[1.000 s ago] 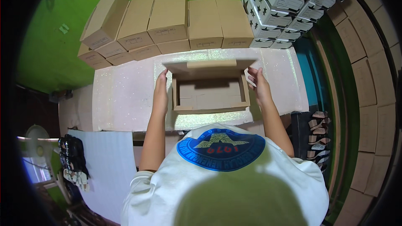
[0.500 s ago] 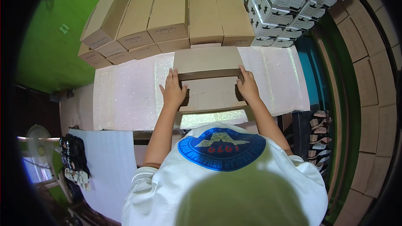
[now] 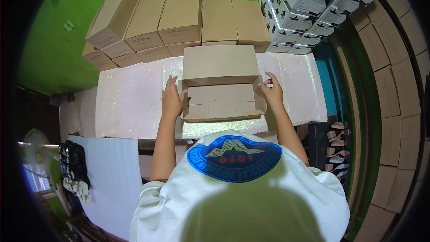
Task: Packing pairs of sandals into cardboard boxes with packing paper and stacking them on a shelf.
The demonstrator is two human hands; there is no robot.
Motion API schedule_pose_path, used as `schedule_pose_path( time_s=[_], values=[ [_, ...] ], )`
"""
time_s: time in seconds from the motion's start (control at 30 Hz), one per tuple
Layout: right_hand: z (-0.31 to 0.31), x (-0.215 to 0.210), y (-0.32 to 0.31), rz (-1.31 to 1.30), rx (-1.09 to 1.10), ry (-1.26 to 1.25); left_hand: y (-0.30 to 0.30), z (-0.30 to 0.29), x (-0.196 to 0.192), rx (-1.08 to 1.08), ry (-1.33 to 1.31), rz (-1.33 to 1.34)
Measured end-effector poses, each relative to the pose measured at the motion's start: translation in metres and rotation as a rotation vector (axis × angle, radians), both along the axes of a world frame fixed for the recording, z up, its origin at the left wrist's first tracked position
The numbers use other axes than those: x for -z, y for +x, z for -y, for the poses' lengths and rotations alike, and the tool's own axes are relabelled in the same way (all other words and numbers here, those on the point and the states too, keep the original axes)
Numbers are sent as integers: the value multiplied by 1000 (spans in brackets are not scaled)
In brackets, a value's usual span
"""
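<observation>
The open cardboard box point(image 3: 220, 101) hides the desk point(image 3: 130, 101) directly beneath it; its raised lid point(image 3: 220, 62) covers part of the lower cartons point(image 3: 154, 55) behind. To its upper right, white star-patterned boxes point(image 3: 309, 2) run past the view's top edge; far left of it, a fan point(image 3: 36, 145) is blurred.

White shirt point(image 3: 260, 197) – blue rounded print point(image 3: 235, 157)

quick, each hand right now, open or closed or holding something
Left hand: open, at the left side of the cardboard box.
Right hand: partly curled at its right side; whether it grips cannot be told.
</observation>
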State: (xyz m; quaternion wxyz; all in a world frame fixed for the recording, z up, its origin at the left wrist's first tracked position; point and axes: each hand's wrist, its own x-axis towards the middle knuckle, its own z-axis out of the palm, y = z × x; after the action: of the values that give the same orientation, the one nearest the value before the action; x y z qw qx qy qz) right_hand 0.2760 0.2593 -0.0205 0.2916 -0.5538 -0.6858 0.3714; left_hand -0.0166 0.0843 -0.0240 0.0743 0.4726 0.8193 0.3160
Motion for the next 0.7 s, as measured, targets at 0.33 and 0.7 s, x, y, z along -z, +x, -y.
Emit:
schedule_pose_path(
  time_s=[0.33,0.7],
  values=[
    [16,-8,-4,390,-136,181,16,4,-5,-86,-156,-193],
    [23,10,-4,282,-183,-1,23,4,14,-55,-217,76]
  ],
)
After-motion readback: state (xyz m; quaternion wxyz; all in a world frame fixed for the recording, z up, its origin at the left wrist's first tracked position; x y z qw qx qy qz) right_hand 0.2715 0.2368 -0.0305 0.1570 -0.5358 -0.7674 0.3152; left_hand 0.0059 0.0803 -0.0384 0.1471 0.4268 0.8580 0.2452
